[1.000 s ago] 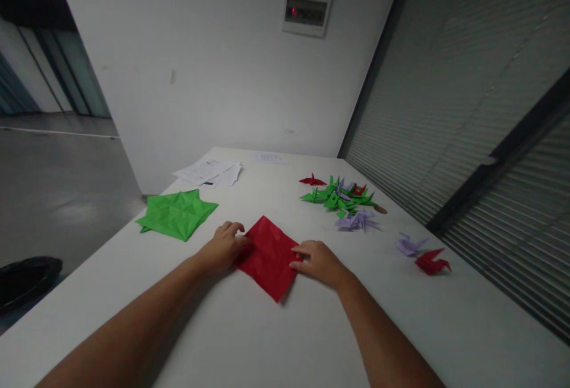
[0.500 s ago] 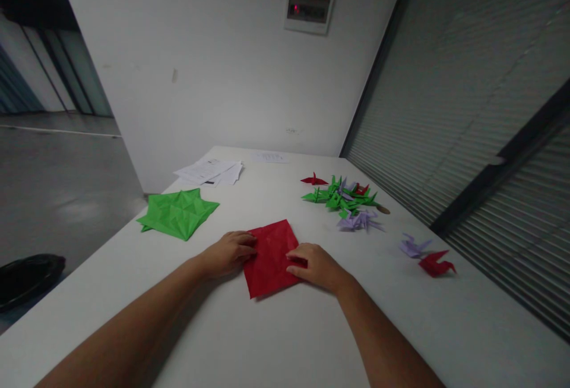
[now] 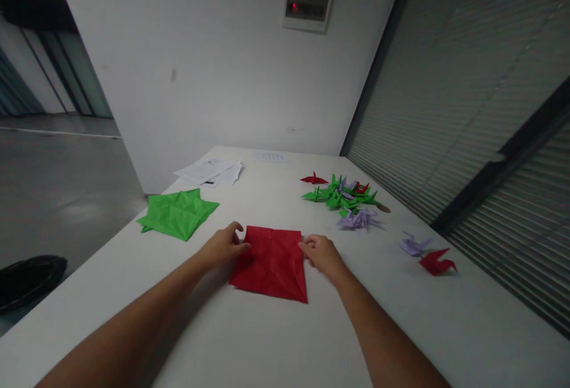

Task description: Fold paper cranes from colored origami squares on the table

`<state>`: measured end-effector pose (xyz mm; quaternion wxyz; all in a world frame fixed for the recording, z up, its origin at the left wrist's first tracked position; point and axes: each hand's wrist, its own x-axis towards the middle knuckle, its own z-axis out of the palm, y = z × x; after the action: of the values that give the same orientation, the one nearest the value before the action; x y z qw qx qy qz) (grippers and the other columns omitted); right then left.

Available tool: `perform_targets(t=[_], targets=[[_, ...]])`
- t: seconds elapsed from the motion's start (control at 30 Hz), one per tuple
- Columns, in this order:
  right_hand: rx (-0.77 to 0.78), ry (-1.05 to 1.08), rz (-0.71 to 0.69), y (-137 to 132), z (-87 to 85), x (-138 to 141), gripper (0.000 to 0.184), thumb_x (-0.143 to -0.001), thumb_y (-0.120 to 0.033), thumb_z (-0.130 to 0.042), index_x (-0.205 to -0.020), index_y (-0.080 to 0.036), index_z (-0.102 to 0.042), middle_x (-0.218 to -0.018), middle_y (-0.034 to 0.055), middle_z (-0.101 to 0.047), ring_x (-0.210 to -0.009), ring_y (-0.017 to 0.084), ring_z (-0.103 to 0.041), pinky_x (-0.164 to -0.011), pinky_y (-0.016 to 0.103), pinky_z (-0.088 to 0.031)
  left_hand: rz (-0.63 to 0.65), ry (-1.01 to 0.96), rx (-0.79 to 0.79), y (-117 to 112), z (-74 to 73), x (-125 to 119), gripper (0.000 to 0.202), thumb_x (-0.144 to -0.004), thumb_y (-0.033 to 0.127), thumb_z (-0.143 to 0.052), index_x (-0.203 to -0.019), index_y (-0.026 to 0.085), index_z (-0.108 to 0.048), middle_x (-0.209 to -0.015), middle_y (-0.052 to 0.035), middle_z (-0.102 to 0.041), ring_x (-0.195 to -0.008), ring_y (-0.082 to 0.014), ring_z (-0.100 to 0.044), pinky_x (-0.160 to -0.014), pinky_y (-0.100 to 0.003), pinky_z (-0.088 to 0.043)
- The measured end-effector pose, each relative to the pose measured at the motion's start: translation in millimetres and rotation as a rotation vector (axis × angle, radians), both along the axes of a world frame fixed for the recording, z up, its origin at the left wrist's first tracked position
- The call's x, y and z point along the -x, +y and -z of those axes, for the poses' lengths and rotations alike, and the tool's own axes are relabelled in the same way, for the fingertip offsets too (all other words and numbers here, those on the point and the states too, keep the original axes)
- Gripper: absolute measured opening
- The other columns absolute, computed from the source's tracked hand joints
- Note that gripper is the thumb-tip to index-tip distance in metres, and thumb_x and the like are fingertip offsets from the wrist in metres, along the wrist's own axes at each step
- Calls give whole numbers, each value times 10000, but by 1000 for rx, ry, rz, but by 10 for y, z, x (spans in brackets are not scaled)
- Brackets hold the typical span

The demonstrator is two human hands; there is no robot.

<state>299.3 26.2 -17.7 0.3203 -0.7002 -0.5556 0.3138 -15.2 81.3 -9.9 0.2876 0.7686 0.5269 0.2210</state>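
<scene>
A square sheet of red origami paper (image 3: 271,263), marked with creases, lies on the white table in front of me. My left hand (image 3: 225,245) is at its left edge, thumb tip on the paper and forefinger curved apart from the thumb near the upper left corner. At the opposite edge, my right hand (image 3: 321,254) has its thumb and fingers together on the paper's upper right side. Undersides of the fingers are hidden.
Creased green paper sheets (image 3: 178,213) lie at left, with printed white papers (image 3: 209,170) behind. A pile of green, purple and red folded cranes (image 3: 342,195) sits at right. Nearer are a purple crane (image 3: 414,245) and a red crane (image 3: 437,262). A black-lined bin (image 3: 31,281) stands lower left.
The red paper has turned on the table and now shows a wider, squarer outline. My hands have shifted from resting on it to its left and right edges; the left thumb and forefinger have parted.
</scene>
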Motion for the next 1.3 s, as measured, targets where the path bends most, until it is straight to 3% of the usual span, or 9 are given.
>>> perform_targets(t=[0.17,0.33,0.67,0.9,1.3], targets=[[148,100,-72,-44,32,11,226,-860,-343,-669,-723,-205,-554,-488,-32,-614,-332,89,-460,-340,196,-252,-17,-25,45,-37,48,-75,419,-746,299,-731,-1130,220,-585,-806,-10,-730,-725,-201,-678,-617,-271,-444],[189,322,-85,-62,56,27,265,-686,-192,-808,-776,-196,-558,-476,-82,-574,-359,77,-465,-342,177,-259,-48,-165,128,23,122,-74,447,-710,204,-716,-1129,230,-562,-771,14,-728,-683,-181,-677,-583,-251,-446],[130,374,-48,-49,42,-5,312,-632,-225,-841,-791,-193,-576,-543,-85,-574,-384,60,-473,-359,160,-255,-80,-454,234,26,64,-38,426,-635,262,-737,-1014,206,-553,-642,48,-653,-576,-163,-607,-555,-261,-424],[99,361,-54,-42,49,-9,258,-645,-217,-803,-794,-189,-594,-553,-77,-587,-403,71,-483,-371,171,-277,-90,-385,177,79,132,-9,350,-614,251,-738,-921,204,-578,-633,37,-661,-570,-159,-592,-534,-251,-388],[57,353,-80,-27,77,-44,262,-627,-259,-803,-759,-185,-590,-548,-76,-581,-397,67,-473,-362,176,-279,-128,-431,209,141,204,30,334,-583,286,-784,-851,197,-606,-646,18,-670,-593,-168,-622,-547,-251,-404]])
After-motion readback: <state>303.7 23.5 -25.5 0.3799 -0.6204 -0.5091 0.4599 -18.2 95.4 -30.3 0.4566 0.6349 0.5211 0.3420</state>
